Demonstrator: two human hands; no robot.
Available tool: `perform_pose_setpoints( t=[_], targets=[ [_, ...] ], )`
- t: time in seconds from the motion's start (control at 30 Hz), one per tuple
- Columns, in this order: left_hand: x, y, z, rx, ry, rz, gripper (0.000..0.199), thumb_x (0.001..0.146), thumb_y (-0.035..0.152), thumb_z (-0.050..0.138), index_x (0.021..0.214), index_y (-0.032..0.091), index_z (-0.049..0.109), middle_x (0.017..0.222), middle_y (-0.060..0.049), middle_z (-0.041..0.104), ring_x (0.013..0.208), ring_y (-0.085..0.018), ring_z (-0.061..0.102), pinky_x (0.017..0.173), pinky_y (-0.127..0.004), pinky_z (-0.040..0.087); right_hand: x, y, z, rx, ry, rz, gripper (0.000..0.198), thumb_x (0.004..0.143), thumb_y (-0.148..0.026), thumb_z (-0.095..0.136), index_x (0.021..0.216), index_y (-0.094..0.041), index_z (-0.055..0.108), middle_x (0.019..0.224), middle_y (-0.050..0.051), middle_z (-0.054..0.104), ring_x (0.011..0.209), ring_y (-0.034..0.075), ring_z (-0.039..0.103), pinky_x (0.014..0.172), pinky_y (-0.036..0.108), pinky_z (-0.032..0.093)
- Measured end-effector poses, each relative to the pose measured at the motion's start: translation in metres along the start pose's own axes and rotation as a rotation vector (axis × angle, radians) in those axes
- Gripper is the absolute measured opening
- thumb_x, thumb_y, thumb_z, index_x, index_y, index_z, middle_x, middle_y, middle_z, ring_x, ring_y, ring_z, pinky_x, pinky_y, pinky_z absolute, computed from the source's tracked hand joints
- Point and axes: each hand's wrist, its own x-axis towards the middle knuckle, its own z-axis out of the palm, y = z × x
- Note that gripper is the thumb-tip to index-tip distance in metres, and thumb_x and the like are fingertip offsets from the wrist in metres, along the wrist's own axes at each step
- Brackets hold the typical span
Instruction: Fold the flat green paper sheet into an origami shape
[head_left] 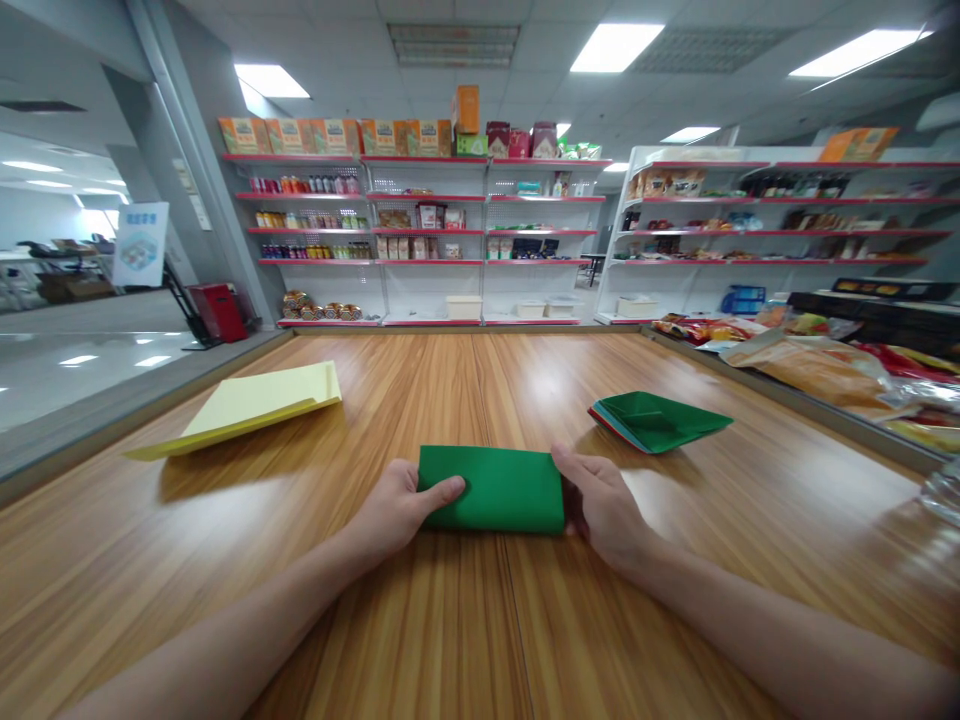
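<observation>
With my left hand (399, 508) and right hand (606, 503), I grip opposite ends of one folded green paper (502, 492) above the wood-grain table (442, 630); one yellow paper stack (262, 400) and one folded-paper pile (654, 420) lie beyond.

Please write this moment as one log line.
left hand: holds green paper; right hand: holds opposite end; yellow paper: on table
</observation>
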Motion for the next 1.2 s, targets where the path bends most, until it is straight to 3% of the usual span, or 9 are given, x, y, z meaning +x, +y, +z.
perform_pose_setpoints(
  t=[0.13, 0.53, 0.7, 0.83, 0.93, 1.0, 1.07, 1.13, 1.2],
  targets=[
    [0.000, 0.001, -0.001, -0.059, -0.017, -0.021, 0.033, 0.073, 0.045, 0.071, 0.075, 0.011, 0.072, 0.075, -0.008, 0.070, 0.072, -0.022, 0.063, 0.069, -0.031, 0.048, 0.003, 0.001, -0.002, 0.212, -0.025, 0.167, 0.045, 0.076, -0.057, 0.060, 0.058, -0.016, 0.051, 0.043, -0.003, 0.049, 0.030, 0.010, 0.043, 0.026, 0.020, 0.028],
    [-0.001, 0.002, 0.001, -0.068, 0.024, -0.017, 0.032, 0.072, 0.043, 0.072, 0.076, 0.012, 0.072, 0.076, -0.008, 0.071, 0.073, -0.022, 0.064, 0.070, -0.031, 0.048, -0.001, 0.000, -0.004, 0.106, -0.124, -0.042, 0.038, 0.081, -0.047, 0.062, 0.061, -0.016, 0.051, 0.049, -0.004, 0.045, 0.038, 0.008, 0.043, 0.034, 0.019, 0.029],
    [0.006, -0.005, -0.001, -0.073, 0.203, 0.071, 0.034, 0.072, 0.038, 0.073, 0.092, 0.012, 0.067, 0.095, -0.011, 0.070, 0.092, -0.026, 0.063, 0.085, -0.037, 0.047, -0.014, -0.007, -0.003, -0.453, -0.079, -0.486, 0.033, 0.090, -0.034, 0.052, 0.063, -0.017, 0.058, 0.048, -0.001, 0.052, 0.043, 0.011, 0.047, 0.042, 0.023, 0.034],
    [0.009, -0.006, -0.002, 0.045, 0.414, 0.169, 0.067, 0.069, 0.030, 0.075, 0.128, 0.015, 0.046, 0.133, -0.017, 0.049, 0.126, -0.030, 0.042, 0.103, -0.045, 0.034, -0.025, -0.014, 0.003, -0.820, -0.314, -0.991, 0.013, 0.088, -0.018, 0.053, 0.086, -0.018, 0.066, 0.075, 0.005, 0.067, 0.066, 0.017, 0.057, 0.061, 0.030, 0.044],
    [0.000, 0.003, 0.003, 0.240, 0.559, 0.368, 0.072, 0.070, 0.020, 0.071, 0.135, 0.019, 0.041, 0.143, -0.014, 0.037, 0.136, -0.030, 0.026, 0.111, -0.048, 0.019, -0.025, -0.015, 0.006, -0.953, -0.416, -1.019, 0.015, 0.089, -0.017, 0.052, 0.089, -0.019, 0.066, 0.076, 0.006, 0.067, 0.071, 0.019, 0.055, 0.066, 0.033, 0.044],
    [-0.010, 0.011, 0.010, 0.395, 0.451, 0.553, 0.052, 0.073, 0.013, 0.065, 0.123, 0.022, 0.057, 0.139, -0.010, 0.045, 0.136, -0.030, 0.027, 0.113, -0.046, 0.015, -0.022, -0.013, 0.007, -0.963, -0.370, -0.971, 0.016, 0.090, -0.019, 0.051, 0.083, -0.019, 0.065, 0.071, 0.005, 0.065, 0.071, 0.019, 0.054, 0.067, 0.033, 0.044],
    [-0.018, 0.016, 0.019, 0.583, 0.110, 0.658, 0.039, 0.078, 0.009, 0.058, 0.113, 0.023, 0.064, 0.122, -0.010, 0.059, 0.125, -0.031, 0.043, 0.109, -0.045, 0.026, -0.020, -0.009, 0.007, -0.945, -0.329, -0.934, 0.019, 0.091, -0.021, 0.050, 0.078, -0.019, 0.064, 0.069, 0.004, 0.064, 0.071, 0.018, 0.054, 0.067, 0.032, 0.043],
    [-0.023, 0.017, 0.027, 0.731, -0.096, 0.642, 0.033, 0.084, 0.013, 0.054, 0.115, 0.020, 0.062, 0.108, -0.012, 0.065, 0.104, -0.028, 0.058, 0.093, -0.038, 0.044, -0.018, -0.006, 0.006, -0.934, -0.333, -0.880, 0.020, 0.092, -0.023, 0.051, 0.078, -0.018, 0.064, 0.071, 0.004, 0.065, 0.072, 0.018, 0.056, 0.067, 0.031, 0.043],
    [-0.024, 0.013, 0.030, 0.814, -0.127, 0.605, 0.022, 0.091, 0.017, 0.047, 0.102, 0.018, 0.065, 0.089, -0.010, 0.069, 0.082, -0.022, 0.063, 0.075, -0.030, 0.048, -0.019, -0.003, 0.007, -0.926, -0.354, -0.793, 0.019, 0.091, -0.026, 0.053, 0.078, -0.018, 0.064, 0.072, 0.004, 0.065, 0.071, 0.017, 0.057, 0.064, 0.028, 0.043]
  ],
)
